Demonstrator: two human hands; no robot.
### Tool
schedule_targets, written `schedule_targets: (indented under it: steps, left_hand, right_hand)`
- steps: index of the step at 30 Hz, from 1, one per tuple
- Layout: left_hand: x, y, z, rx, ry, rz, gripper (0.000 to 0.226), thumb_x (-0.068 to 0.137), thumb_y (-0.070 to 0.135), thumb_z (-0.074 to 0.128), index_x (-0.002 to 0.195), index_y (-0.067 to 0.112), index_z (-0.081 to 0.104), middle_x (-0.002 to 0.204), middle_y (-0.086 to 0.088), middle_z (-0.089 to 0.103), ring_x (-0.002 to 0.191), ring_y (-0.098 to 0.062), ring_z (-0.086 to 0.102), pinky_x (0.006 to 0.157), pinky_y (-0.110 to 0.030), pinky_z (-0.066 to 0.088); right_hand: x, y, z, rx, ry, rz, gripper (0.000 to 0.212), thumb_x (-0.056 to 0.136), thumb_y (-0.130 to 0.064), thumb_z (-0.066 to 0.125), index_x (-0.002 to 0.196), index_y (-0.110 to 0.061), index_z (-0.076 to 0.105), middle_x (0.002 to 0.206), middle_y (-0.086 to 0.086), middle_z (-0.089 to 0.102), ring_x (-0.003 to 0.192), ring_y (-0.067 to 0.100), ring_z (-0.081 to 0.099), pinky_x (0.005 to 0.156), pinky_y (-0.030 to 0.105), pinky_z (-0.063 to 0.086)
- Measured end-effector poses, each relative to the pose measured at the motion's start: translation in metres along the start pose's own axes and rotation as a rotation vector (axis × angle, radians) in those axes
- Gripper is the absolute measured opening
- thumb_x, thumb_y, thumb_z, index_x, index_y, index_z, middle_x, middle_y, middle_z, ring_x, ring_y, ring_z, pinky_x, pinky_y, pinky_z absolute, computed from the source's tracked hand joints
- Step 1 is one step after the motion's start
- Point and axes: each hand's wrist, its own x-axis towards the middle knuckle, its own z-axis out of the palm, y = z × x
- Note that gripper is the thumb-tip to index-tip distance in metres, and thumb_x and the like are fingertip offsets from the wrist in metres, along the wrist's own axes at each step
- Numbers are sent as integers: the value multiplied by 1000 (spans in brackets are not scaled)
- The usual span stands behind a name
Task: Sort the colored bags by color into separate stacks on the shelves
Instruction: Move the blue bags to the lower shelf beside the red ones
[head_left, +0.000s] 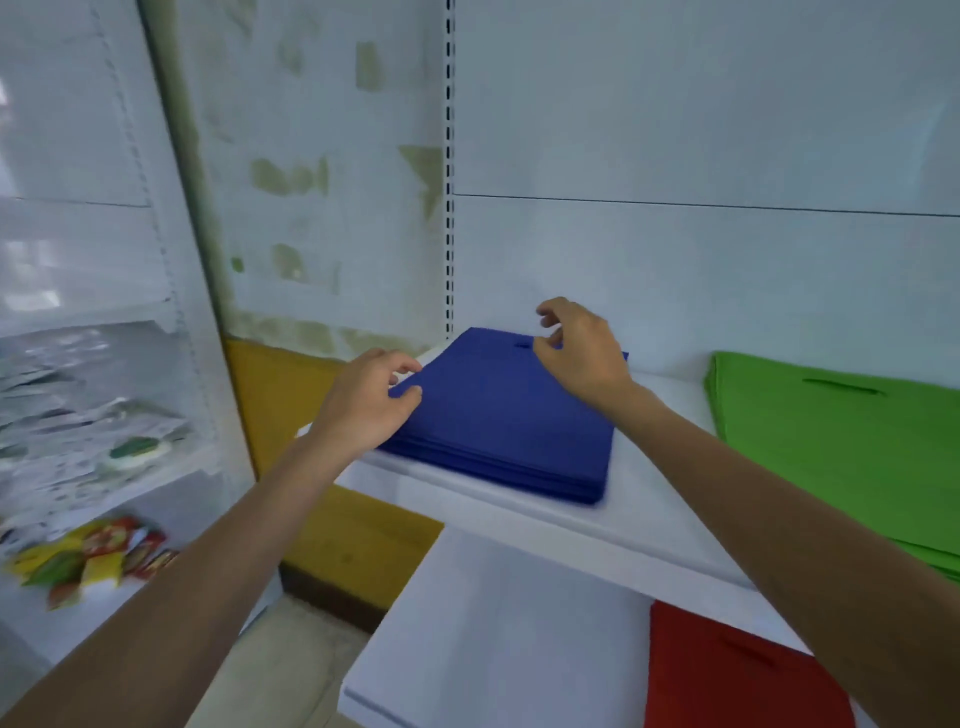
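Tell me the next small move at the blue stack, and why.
Probably nudge the blue stack square with both hands. It looks slightly turned against the front edge of the shelf, and its lower layers seem a little fanned. The left hand is at its left edge and the right hand hovers over its far edge, fingers loosely curled, so both are placed to straighten it.

Cut by frame edge: green stack, red stack; blurred: packets.
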Motion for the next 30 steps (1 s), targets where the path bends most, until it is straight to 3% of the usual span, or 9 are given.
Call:
schedule_targets:
  steps: [5, 8, 11, 14, 17, 21, 24, 30]
  left_hand:
    - [61, -36, 5, -45, -180, -4, 25, 89, 24, 57, 113, 24, 63, 123, -5, 56, 109, -18, 55, 86, -26, 40]
    - [75, -43, 19, -81, -304, -43, 37, 88, 31, 58, 124, 19, 56, 127, -7, 54, 113, -21, 53, 90, -30, 41]
    - [78, -49, 34, -160, -287, -81, 44, 86, 26, 62, 125, 8, 52, 114, -7, 58, 101, -21, 56, 79, -26, 42]
    - [82, -56, 43, -200, -208, -131, 50, 84, 24, 65, 127, 5, 49, 114, -12, 60, 102, -25, 57, 80, -28, 43]
    - [83, -60, 45, -208, -145, -117, 43, 83, 21, 68, 120, 4, 55, 109, -12, 63, 100, -25, 59, 81, -28, 43]
    - [79, -58, 43, -225, -75, -27, 28, 83, 14, 68, 109, 6, 62, 96, -10, 66, 86, -17, 58, 77, -20, 41]
    - [77, -56, 40, -214, -9, 31, 22, 85, 15, 66, 104, 5, 66, 96, -10, 69, 86, -18, 61, 74, -17, 39]
    - [72, -52, 30, -105, 124, 213, 11, 87, 16, 61, 89, 6, 65, 85, -10, 67, 78, -27, 62, 63, -29, 41]
  right_hand:
    - [15, 25, 2, -148, 178, 176, 44, 90, -6, 49, 133, -5, 42, 125, 16, 50, 109, 29, 51, 88, 39, 45]
    - [5, 38, 12, -252, 185, 355, 42, 92, -9, 48, 133, -2, 41, 127, 19, 46, 116, 32, 45, 92, 39, 40]
    - [-12, 52, 27, -321, 90, 587, 35, 94, -21, 48, 120, 3, 49, 123, 22, 48, 112, 34, 47, 90, 36, 40]
    - [-18, 60, 35, -311, 57, 726, 30, 93, -30, 51, 98, -1, 54, 108, 18, 56, 99, 32, 53, 78, 33, 40]
    - [-18, 60, 35, -343, 116, 749, 30, 92, -32, 55, 84, -4, 46, 90, 14, 52, 81, 26, 48, 67, 28, 31]
    - [-23, 51, 32, -321, 274, 670, 28, 90, -26, 59, 102, -1, 56, 96, 11, 59, 92, 30, 56, 70, 31, 38]
    - [-25, 46, 30, -392, 362, 586, 24, 91, -24, 58, 102, -2, 55, 96, 16, 63, 91, 35, 57, 71, 39, 44]
    - [-28, 34, 25, -452, 478, 398, 17, 92, -15, 55, 99, 0, 58, 100, 16, 61, 87, 35, 57, 65, 36, 40]
